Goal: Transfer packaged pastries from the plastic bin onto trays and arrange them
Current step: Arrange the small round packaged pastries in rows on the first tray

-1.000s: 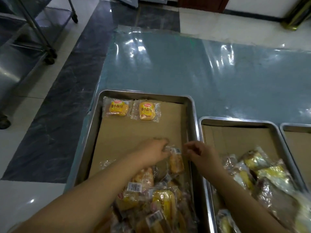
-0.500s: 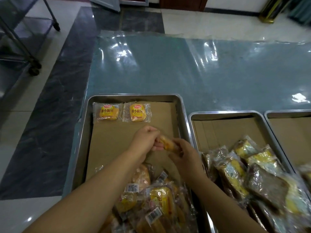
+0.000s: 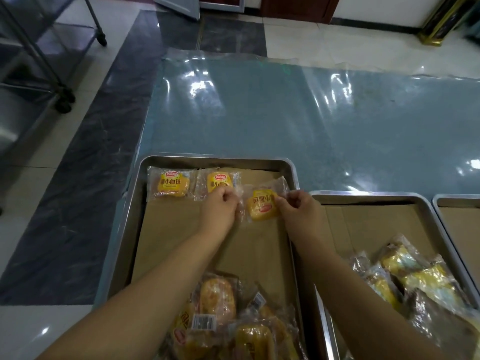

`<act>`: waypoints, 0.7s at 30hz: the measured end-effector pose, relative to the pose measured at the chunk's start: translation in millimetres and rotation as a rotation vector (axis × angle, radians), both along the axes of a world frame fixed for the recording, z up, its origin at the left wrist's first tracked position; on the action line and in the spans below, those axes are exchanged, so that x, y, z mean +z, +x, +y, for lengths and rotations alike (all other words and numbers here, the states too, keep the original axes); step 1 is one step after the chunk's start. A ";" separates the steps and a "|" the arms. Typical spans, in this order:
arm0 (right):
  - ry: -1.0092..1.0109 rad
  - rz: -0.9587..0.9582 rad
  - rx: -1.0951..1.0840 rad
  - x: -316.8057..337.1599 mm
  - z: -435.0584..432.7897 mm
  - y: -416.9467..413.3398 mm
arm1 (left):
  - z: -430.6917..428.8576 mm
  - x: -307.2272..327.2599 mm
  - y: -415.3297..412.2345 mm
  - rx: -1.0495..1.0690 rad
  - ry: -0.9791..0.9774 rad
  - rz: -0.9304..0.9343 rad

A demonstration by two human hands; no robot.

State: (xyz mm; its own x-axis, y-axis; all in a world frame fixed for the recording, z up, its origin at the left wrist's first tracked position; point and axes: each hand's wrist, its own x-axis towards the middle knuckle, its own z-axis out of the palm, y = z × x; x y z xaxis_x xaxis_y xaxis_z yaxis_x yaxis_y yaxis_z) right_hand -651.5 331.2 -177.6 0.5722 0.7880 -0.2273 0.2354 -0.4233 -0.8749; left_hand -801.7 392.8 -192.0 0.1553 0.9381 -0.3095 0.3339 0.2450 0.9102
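Note:
A steel tray (image 3: 135,203) lined with brown cardboard lies in front of me. Two yellow packaged pastries lie side by side along its far edge, one at the left (image 3: 170,185) and one beside it (image 3: 217,181). Between my hands is a third yellow pastry packet (image 3: 261,207), its label upside down. My left hand (image 3: 219,209) pinches its left wrapper edge and my right hand (image 3: 298,209) pinches its right edge, holding it just right of the second pastry. A pile of packaged pastries (image 3: 226,323) fills the tray's near end.
A second steel tray (image 3: 368,197) with cardboard holds another heap of pastries (image 3: 415,279) at the right. A third tray (image 3: 457,201) shows at the far right edge. All sit on a table covered in clear plastic (image 3: 285,113). A wheeled metal rack (image 3: 39,61) stands at the left.
Both hands lifted a pastry packet from the near pile and carried it toward the tray's far edge, next to the two laid pastries. The view tilted slightly.

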 end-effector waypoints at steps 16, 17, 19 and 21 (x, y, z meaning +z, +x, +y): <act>0.041 -0.358 0.379 6.3 59.5 23.6 | 27.4 -8.0 10.6 -0.303 0.583 0.364; 0.035 -0.368 0.431 7.5 59.9 22.6 | 28.2 -3.2 13.9 -0.309 0.507 0.283; 0.063 -0.382 0.428 6.9 57.3 18.4 | 29.4 1.1 17.3 -0.289 0.422 0.198; 0.115 -0.365 0.290 0.1 49.9 12.4 | 30.0 -0.3 19.1 -0.186 0.370 0.154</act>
State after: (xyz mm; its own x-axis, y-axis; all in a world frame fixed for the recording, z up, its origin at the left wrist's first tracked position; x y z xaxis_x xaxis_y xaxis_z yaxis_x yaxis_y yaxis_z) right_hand -639.1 381.1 -177.6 0.3511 0.9352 0.0456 0.6299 -0.1999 -0.7505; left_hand -782.6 422.7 -192.4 0.3108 0.9504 0.0098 0.4798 -0.1657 0.8616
